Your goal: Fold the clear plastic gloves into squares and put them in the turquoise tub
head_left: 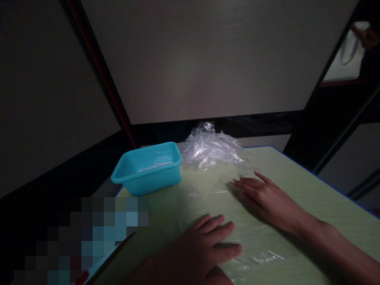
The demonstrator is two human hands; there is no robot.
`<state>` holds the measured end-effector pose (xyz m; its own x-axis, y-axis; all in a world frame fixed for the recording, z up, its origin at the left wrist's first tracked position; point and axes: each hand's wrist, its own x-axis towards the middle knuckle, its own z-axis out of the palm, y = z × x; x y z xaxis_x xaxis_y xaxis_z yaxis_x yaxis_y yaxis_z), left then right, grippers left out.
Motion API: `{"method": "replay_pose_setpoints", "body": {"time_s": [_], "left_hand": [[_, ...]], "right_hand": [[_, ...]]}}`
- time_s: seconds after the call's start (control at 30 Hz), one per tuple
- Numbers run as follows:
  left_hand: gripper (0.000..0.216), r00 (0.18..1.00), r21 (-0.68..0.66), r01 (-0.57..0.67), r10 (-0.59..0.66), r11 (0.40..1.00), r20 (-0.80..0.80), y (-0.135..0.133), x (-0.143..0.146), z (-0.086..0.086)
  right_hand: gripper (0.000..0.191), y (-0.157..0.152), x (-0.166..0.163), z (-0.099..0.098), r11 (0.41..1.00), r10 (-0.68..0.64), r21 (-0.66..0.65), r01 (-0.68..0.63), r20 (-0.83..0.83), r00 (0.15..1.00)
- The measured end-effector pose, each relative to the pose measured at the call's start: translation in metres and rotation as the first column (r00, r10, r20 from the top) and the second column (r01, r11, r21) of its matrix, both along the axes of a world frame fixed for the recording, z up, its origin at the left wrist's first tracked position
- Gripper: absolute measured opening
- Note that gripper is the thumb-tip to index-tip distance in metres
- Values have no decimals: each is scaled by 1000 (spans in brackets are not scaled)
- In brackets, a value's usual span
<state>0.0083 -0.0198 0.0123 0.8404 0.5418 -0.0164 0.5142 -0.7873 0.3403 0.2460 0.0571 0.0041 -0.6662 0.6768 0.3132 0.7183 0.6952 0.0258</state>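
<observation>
A thin clear plastic bag (pixel 268 256) lies spread flat on the pale green table; its edges are hard to make out. Over its near part is my left hand (pixel 204 245), fingers spread, palm down, holding nothing. Farther right, my right hand (pixel 263 196) reaches in with its fingers stretched out above or on the far part of the plastic. Whether it touches the surface I cannot tell. Behind both hands sits a crumpled heap of clear plastic bags (pixel 212 146). To the heap's left stands a turquoise plastic basin (pixel 151 180) with something pale and flat inside.
The table (pixel 299 186) has a blue edge and stands close to a pale panel (pixel 208 63) with dark framing. A blurred-out patch (pixel 101 241) covers the lower left. At the upper right, a white bag (pixel 347 55) rests on a ledge.
</observation>
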Motion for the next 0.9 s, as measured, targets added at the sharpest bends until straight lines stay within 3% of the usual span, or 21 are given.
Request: {"method": "replay_pose_setpoints", "body": {"time_s": [0.13,0.23,0.53,0.7,0.9], "left_hand": [[51,998,-55,4,0,998,60,1,-4,13],[50,991,-18,-25,27,1000,128,0,-8,15],[36,939,153,-120,62,981,337,2,-6,-10],[34,929,165,-111,44,980,368,3,-3,-15],[33,955,192,-87,27,977,295,0,-5,-21]], "right_hand": [[37,6,9,-1,1000,-14,0,14,1,1000],[39,5,9,-2,1000,-4,-19,3,-34,999],[43,-8,-9,2,958,175,-217,-188,-80,981],[53,-9,-6,-6,915,184,-363,-175,-11,983],[57,-3,2,-10,899,168,-416,-140,31,985]]}}
